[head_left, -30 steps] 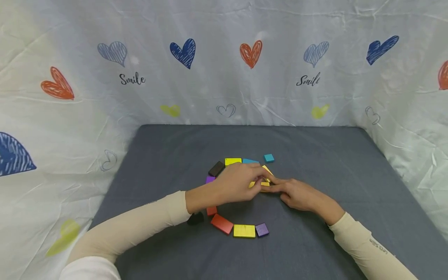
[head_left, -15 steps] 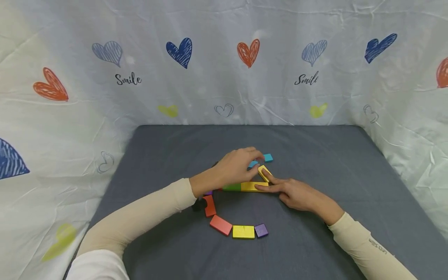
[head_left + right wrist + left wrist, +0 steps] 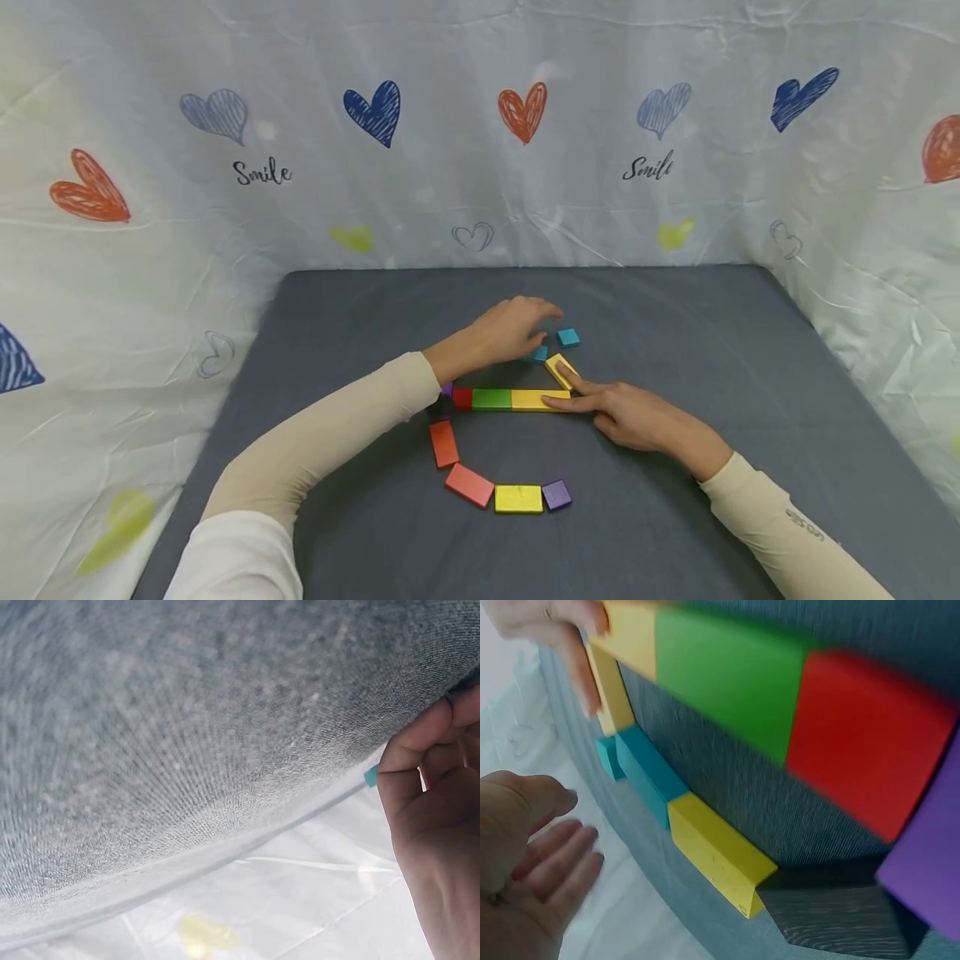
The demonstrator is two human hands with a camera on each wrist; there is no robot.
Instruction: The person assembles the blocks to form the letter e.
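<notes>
My left hand [image 3: 502, 333] hovers over the far side of a ring of coloured blocks, fingers loosely bent around nothing. In the left wrist view it is apart from a blue block [image 3: 651, 772], a yellow block [image 3: 716, 844] and a black block [image 3: 832, 911]. With two straight fingers, my right hand [image 3: 637, 417] touches a slanted pale yellow block [image 3: 555, 367] and the yellow block [image 3: 527, 401] ending a straight row. That row continues left with a green block [image 3: 491, 400] and a red block [image 3: 462, 399], beside a purple block [image 3: 930, 840].
A small teal block [image 3: 567, 337] lies behind the ring. Nearer, a curve holds an orange block [image 3: 444, 443], a coral block [image 3: 470, 484], another yellow block [image 3: 518, 499] and a small purple block [image 3: 557, 495]. A heart-printed curtain [image 3: 427, 208] surrounds the grey table [image 3: 675, 333].
My left hand has drawn away from the right fingers, up and toward the back, uncovering the row. The blue block now lies against the slanted yellow one. My right hand has stayed in place.
</notes>
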